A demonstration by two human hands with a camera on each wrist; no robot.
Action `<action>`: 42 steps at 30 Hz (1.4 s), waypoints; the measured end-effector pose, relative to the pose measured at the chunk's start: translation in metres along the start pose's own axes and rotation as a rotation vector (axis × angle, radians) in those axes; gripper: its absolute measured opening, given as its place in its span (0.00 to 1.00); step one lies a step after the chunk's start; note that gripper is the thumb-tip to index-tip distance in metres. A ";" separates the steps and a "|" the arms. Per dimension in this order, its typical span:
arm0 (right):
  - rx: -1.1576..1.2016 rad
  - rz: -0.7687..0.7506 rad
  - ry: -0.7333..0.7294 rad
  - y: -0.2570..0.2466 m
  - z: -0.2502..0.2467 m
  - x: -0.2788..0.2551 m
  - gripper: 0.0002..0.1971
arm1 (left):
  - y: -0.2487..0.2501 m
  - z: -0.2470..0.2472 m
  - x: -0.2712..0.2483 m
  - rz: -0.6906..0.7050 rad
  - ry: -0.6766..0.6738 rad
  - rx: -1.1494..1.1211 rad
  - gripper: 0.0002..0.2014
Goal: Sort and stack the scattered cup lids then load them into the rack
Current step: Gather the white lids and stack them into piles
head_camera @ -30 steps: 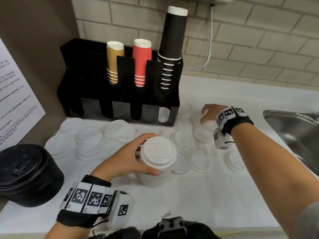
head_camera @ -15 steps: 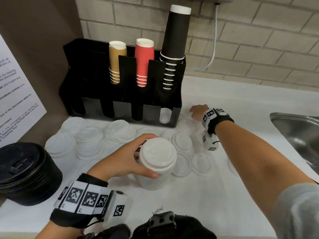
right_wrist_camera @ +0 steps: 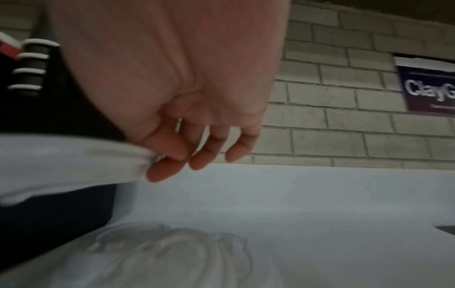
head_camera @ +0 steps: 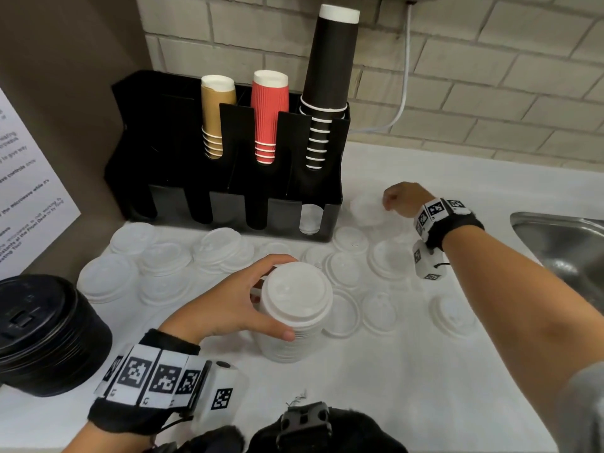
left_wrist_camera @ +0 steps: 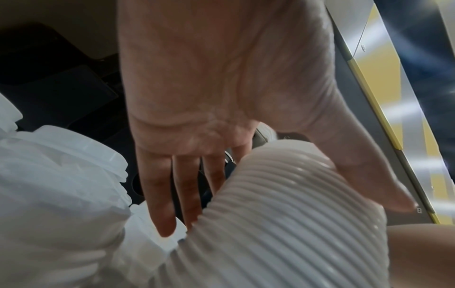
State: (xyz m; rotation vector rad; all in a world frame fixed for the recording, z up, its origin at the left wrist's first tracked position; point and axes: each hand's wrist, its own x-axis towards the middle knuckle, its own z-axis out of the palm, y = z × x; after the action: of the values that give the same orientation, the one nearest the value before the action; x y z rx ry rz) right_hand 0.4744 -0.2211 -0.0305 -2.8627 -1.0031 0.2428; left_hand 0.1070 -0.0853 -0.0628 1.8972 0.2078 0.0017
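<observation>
Dozens of white cup lids lie scattered over the white worktop before us, in front of the black rack that stands against the brick wall. The rack holds three columns of paper cups: tan, red and a taller black one. A steel sink cuts into the worktop at the right edge, and a stack of black lids sits at the left. Near the front, our left hand curls thumb and fingers round a tall ribbed stack of white lids standing upright on the worktop; the left wrist view shows the thumb lying across its ridges. Further back, just beside the rack's right end, our right hand is lifted above the worktop with a single white lid; in the right wrist view the grip is a pinch, fingertips pressed on the lid's edge. One clear lid shows through the slot of the rack's rightmost front compartment.
</observation>
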 end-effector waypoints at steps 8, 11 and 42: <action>-0.098 0.067 -0.165 -0.022 0.031 0.025 0.21 | -0.002 0.000 0.001 0.005 -0.005 0.006 0.42; -0.227 0.058 -0.180 -0.034 0.038 0.031 0.21 | -0.002 0.000 0.001 0.009 -0.002 0.016 0.42; 1.115 0.098 0.179 -0.069 -0.041 -0.052 0.19 | 0.001 0.007 -0.002 0.009 0.032 0.012 0.40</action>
State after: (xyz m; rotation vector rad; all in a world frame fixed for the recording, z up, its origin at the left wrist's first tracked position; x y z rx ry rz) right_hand 0.3994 -0.2014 0.0258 -1.8571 -0.4428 0.3855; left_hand 0.1056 -0.0926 -0.0643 1.9108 0.2219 0.0375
